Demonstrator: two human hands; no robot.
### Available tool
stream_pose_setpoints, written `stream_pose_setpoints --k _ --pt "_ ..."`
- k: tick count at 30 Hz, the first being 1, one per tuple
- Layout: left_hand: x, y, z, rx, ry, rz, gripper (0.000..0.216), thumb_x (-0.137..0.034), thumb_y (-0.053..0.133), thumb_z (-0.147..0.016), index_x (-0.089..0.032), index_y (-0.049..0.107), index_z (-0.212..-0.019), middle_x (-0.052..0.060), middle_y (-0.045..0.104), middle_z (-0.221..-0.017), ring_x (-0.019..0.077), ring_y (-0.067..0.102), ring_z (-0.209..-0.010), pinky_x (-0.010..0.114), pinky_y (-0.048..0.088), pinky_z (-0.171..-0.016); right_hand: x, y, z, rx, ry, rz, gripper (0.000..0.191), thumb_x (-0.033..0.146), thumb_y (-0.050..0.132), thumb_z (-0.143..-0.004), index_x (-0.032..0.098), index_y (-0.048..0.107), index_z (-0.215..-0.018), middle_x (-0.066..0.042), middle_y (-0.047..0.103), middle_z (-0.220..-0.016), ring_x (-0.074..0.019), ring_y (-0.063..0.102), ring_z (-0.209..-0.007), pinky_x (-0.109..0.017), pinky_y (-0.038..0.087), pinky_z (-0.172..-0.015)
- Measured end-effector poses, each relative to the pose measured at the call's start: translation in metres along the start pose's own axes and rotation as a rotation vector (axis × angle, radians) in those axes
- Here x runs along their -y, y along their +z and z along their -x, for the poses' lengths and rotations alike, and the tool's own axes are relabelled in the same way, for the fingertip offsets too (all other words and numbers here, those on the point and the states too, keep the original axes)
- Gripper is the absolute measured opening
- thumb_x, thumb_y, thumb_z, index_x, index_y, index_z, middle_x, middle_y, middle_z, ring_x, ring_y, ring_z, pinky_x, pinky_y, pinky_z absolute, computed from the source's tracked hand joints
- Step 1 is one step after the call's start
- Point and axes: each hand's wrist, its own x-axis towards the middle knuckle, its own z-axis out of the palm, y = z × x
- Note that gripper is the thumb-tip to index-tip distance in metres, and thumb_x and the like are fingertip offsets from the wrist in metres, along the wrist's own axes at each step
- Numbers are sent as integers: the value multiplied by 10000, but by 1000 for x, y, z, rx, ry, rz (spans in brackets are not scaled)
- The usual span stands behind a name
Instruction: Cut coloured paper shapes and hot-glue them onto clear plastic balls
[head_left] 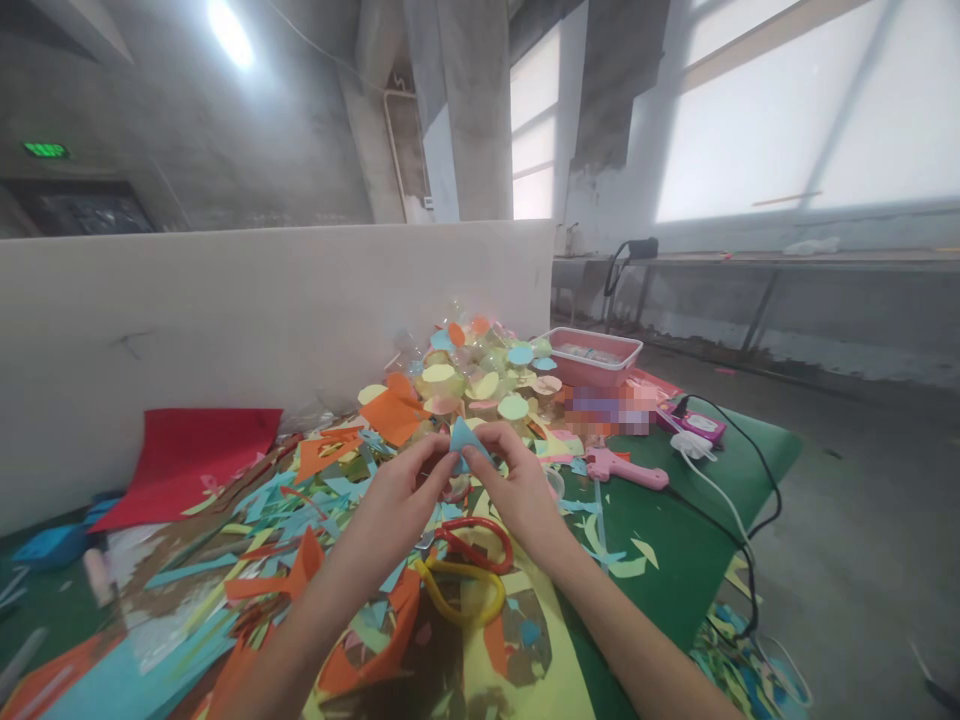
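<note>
Midway between both hands, blue paper piece, pinched by left hand and right hand fingertips.

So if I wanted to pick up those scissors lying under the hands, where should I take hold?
Probably by the loop handles: the scissors lie flat on the paper scraps, red loop beside yellow loop, both open and facing you. Come from above on the near side, below the left hand and right hand. The blades are hidden.

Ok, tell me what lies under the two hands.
Under the left hand and right hand, which pinch a blue paper piece, lie red and yellow scissors on paper scraps. The blades are hidden.
</note>
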Motion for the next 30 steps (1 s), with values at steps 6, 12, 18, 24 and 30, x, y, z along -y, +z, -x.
stream_pose_setpoints --k 6,12,18,24,30 --pt "3 1 0 10 28 -87 267 -466 496 -902 -234 623 -863 -20 575 -734 156 535 -680 261 420 -639 -1 1 0 -17 -8 -14 155 388 602 -886 234 600 -890 -4 582 -892 -158 586 -849 -261 527 -706" --pt "9 2 -2 33 -44 6 312 -491 435 -926 -232 593 -998 -17 570 -775 163 556 -730 283 446 -698 -8 0 -3 -57 -142 18 120 351 602 -893 235 617 -862 -13 622 -908 -182 601 -928 -330 492 -866" --pt "13 0 -6 -31 -76 201 320 -504 511 -886 -217 577 -1010 -25 564 -803 142 554 -681 282 485 -685 -5 -2 -1 -55 -286 83 59 272 609 -896 273 661 -867 -36 585 -1062 -199 565 -1066 -362 458 -935" --pt "9 -7 -6 -216 -37 20 254 -453 540 -867 -207 603 -875 -31 557 -671 147 529 -646 251 430 -612 -2 1 2 10 -233 176 103 262 618 -889 253 638 -789 -50 568 -1109 -219 514 -1142 -405 408 -993" --pt "4 -3 -1 -146 -10 -82 286 -467 507 -879 -213 616 -803 -25 557 -688 145 517 -652 237 423 -594 -2 2 0 -18 -180 144 145 333 598 -899 243 618 -787 -45 542 -1000 -205 540 -1031 -378 477 -905"
